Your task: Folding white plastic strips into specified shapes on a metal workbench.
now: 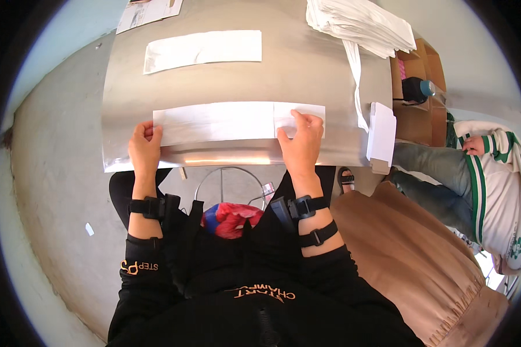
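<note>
- Black shirt [226, 306] nearest, below the desk [214, 155].
- White strip [214, 122] lies flat along the desk's near edge; left hand [143, 148] pinches its left end, right hand [303, 141] rests on its right part, thumb and forefinger apart.
- Second strip [226, 47] lies beyond.
- Rightward, a narrow band [355, 75] trails from the white stack [362, 24] to the cards [382, 132].
</note>
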The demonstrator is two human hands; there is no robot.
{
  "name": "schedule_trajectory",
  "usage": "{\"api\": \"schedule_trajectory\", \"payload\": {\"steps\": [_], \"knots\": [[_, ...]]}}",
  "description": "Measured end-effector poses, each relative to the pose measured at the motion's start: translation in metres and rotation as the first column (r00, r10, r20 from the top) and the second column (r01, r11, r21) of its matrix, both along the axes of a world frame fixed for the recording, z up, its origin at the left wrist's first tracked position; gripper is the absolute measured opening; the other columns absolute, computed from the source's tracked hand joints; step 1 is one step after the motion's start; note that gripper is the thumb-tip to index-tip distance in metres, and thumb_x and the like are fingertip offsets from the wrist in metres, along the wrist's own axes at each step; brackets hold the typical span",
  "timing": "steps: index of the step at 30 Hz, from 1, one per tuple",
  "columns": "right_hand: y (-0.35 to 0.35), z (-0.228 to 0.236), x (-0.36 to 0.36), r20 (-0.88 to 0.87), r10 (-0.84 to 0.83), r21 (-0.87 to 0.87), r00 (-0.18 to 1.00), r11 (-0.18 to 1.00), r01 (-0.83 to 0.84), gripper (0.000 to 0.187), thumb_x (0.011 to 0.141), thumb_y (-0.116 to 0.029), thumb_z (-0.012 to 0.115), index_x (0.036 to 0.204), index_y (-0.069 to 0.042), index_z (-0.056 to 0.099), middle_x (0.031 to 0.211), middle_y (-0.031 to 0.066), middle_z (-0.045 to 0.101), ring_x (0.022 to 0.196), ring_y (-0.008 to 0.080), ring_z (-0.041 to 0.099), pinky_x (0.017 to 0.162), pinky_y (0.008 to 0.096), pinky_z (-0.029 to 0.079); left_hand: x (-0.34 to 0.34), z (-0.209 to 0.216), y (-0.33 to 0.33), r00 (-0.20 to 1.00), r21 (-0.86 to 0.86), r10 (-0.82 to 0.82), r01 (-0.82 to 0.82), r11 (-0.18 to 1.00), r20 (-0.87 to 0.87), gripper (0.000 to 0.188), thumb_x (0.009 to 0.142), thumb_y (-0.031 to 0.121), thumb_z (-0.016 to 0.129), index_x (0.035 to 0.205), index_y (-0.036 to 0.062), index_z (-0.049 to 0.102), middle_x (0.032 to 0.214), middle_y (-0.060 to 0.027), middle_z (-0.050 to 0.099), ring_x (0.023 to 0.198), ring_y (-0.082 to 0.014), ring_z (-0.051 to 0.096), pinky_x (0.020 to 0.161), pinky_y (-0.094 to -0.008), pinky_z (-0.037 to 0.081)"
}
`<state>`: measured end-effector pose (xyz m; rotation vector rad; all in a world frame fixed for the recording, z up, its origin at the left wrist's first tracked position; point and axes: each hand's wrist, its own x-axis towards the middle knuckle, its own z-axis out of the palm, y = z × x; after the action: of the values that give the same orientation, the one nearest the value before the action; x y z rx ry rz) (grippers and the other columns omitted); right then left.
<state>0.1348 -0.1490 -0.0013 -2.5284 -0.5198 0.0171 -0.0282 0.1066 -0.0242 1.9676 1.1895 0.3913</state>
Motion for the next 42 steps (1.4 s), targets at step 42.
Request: {"api": "schedule_trajectory", "payload": {"steps": [42], "knots": [[0.079, -0.001, -0.02, -0.062, 0.434, 0.08, 0.899, 0.9, -0.429, 0.033, 0.063, -0.005, 0.069, 0.096, -0.009, 0.062, 0.092, 0.0103, 0.05, 0.087, 0.028, 0.051, 0.072, 0.0387, 0.044, 0.004, 0.044, -0.028, 0.979, -0.318, 0.09, -0.028, 0.948, 0.185, 0.021, 0.085, 0.015, 0.062, 0.096, -0.0028, 0.062, 0.08, -0.0016, 0.06, 0.073, -0.0071, 0.053, 0.067, -0.0203, 0.042]]}}
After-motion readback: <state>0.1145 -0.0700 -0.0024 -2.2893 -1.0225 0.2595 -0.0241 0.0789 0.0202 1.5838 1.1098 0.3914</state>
